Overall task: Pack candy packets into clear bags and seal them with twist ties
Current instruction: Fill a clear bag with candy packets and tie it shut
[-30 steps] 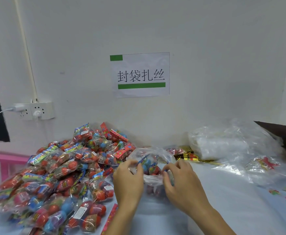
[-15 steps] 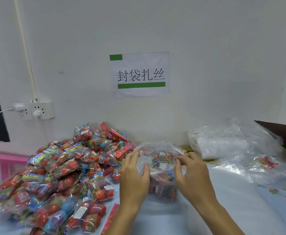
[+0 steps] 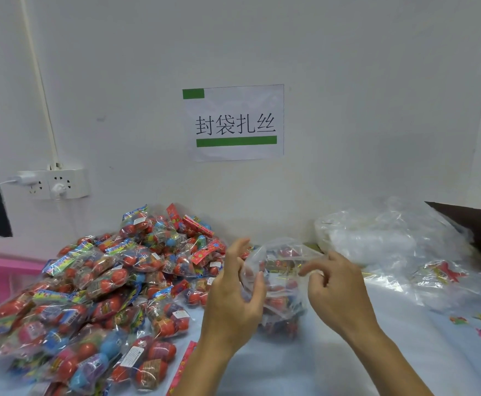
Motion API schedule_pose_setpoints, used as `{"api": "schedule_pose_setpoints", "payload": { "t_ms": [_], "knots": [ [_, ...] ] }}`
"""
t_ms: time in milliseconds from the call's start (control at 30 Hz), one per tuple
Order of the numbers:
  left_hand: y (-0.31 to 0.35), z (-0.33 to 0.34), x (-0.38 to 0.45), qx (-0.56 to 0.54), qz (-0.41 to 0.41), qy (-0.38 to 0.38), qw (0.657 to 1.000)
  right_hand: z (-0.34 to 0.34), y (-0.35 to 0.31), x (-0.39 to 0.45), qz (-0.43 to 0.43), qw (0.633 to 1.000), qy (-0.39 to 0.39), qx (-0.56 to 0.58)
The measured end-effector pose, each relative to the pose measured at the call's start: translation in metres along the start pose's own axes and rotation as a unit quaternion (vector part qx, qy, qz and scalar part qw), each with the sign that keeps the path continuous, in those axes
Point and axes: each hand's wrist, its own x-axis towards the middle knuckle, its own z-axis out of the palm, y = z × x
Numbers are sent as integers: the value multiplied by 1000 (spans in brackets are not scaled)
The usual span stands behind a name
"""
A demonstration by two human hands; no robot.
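1. Broadly, a pale surface (image 3: pixel 333 364) runs along a white wall, which carries a paper sign (image 3: pixel 235 122) with green bars and a white power strip (image 3: pixel 53 184) at the left.
2. Next, a heap of candy packets (image 3: pixel 96 284) covers the left half of the surface, banked up against the wall.
3. At the back right lies a crumpled stack of empty clear bags (image 3: pixel 382 238).
4. Near the middle, one clear bag (image 3: pixel 280 281) with candy packets inside stands on the surface between both hands, just right of the heap.
5. Left hand (image 3: pixel 233 298) has its grip curled round the bag's left side, thumb pressing the plastic.
6. Right hand (image 3: pixel 336 290) has its fingers curled at the bag's upper right edge; whether the grip pinches the plastic I cannot tell.
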Motion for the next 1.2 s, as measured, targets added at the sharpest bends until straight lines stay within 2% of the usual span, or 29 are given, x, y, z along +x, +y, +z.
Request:
{"api": "schedule_pose_setpoints", "payload": {
  "t_ms": [100, 300, 433, 533, 633, 800, 900, 1000, 1100, 1200],
  "knots": [
    [0, 0, 0, 11, 4, -11, 1000, -2, 0, -2, 8, 995, -26, -97],
    [2, 2, 0, -3, 8, -26, 1000, -1, -12, -7, 32, 979, -30, -201],
    [1, 4, 1, -9, 4, -29, 1000, 8, -15, -10, 71, 972, -64, -213],
    [2, 5, 0, -13, 4, -32, 999, 10, -12, -9, 89, 980, -47, -169],
    [0, 5, 1, -35, -14, 8, 999, 9, -10, -5, 99, 991, -27, -85],
    [1, 3, 5, -117, -150, 63, 980, 10, -8, -3, 53, 998, -7, -14],
    [-1, -1, 8, -174, -203, 95, 959, 7, -9, -1, 8, 998, 31, 46],
    [-7, -5, 12, -218, -242, 138, 936, 0, -11, 1, 18, 987, 35, 158],
    [-12, -9, 16, -245, -266, 192, 912, -8, -9, 5, 67, 949, 13, 309],
    [-12, -13, 17, -241, -260, 210, 911, -13, -8, 6, 86, 929, 22, 358]
  ]
}}
